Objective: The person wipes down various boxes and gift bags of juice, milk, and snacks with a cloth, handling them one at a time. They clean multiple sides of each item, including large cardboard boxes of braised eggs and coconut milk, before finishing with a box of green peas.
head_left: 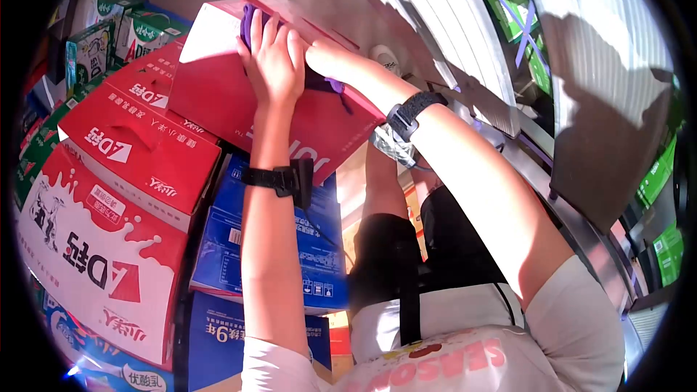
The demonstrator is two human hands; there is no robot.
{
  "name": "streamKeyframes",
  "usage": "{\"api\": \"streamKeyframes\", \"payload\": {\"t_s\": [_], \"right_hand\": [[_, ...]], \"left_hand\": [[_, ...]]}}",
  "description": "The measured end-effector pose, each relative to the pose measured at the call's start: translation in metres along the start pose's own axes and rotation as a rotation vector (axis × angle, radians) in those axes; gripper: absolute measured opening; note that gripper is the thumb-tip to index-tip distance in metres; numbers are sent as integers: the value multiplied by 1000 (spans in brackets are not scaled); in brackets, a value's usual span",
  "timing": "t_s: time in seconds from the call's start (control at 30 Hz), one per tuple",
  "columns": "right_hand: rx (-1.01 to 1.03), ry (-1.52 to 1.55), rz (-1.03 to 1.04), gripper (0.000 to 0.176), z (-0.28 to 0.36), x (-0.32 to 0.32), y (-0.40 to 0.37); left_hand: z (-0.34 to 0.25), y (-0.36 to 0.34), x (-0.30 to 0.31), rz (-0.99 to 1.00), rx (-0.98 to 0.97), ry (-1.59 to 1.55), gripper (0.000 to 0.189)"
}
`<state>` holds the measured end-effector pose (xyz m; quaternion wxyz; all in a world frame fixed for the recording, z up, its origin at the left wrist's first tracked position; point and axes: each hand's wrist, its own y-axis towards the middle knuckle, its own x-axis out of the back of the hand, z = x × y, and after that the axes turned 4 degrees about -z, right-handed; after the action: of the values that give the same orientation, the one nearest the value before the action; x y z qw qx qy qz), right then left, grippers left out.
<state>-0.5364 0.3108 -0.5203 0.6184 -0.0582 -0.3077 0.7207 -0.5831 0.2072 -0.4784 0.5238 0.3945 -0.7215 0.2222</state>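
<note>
A large red carton (218,76) with white lettering lies tilted in front of me. At its upper part, my left hand (274,65) rests with its fingers stretched out over a bunched purple cloth (247,23). Close beside it, my right hand (327,60) is curled, its fingertips hidden from view. Dark purple fabric shows beneath the right hand, and a purple edge (335,85) sticks out below it. Each wrist wears a black strap; the left one (279,181) carries a small black device.
Red and white drink cartons (109,247) are stacked at the left, with blue cartons (272,239) beside my left forearm. Green boxes (141,33) stand at the upper left. On the right are grey shelf panels (610,94) and green packs (661,174). A white shoe (385,58) shows beyond the carton.
</note>
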Motion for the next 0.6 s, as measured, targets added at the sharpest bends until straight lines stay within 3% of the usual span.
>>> {"api": "streamKeyframes", "payload": {"t_s": [0.07,0.13,0.23,0.27,0.37,0.43,0.47,0.53,0.6], "right_hand": [[79,480,-182,40,-14,-20,6],[91,603,-152,40,-22,-17,-18],[-140,569,14,49,-65,-20,-56],[-164,518,-99,49,-56,-17,-72],[-270,698,-19,46,-45,2,-87],[-170,467,19,47,-48,0,-74],[-304,452,31,47,-27,8,-64],[-56,416,101,41,-5,21,-33],[38,561,-57,42,12,7,-3]], "left_hand": [[-3,1,2,13,-1,21,30],[-13,-5,-2,-5,-17,11,26],[-41,-24,-2,101,-35,-61,23],[-49,-29,-4,105,-62,-89,22],[-51,-30,-7,127,-132,-101,18],[-41,-16,-1,234,-176,-71,19],[-33,-9,-2,214,-176,-44,21],[-14,5,-1,110,-108,-18,21],[7,16,-4,-59,-53,-7,23]]}}
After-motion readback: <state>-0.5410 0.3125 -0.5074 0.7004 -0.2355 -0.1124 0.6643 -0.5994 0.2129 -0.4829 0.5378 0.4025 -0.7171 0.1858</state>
